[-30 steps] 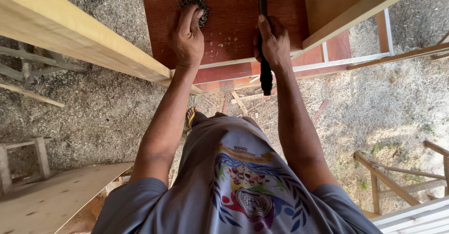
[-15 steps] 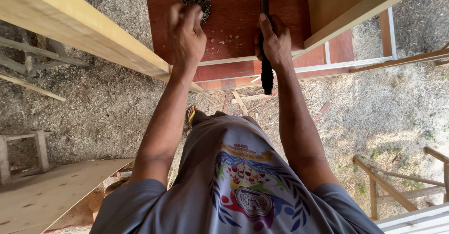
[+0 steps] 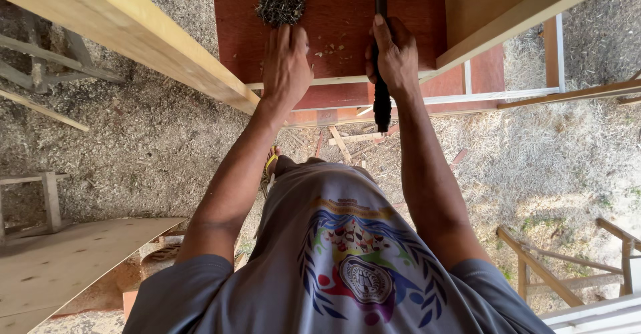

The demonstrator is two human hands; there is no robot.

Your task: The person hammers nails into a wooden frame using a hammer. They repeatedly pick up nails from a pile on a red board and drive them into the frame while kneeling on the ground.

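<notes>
Grey short-sleeved T-shirt point(image 3: 347, 267) (multicoloured round emblem on chest); bare forearms, hands.

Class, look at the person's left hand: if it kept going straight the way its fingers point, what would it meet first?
Most likely the dark, bristly heap of small nails lying on the reddish-brown plywood board, just past the left hand; the gap's depth is hard to judge.

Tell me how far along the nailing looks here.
Done: nothing visibly fastened. In hand: the right hand grips a black-handled hammer, while the left hand rests on the red-brown board just below a pile of nails. Left: no nail is visibly set.
</notes>
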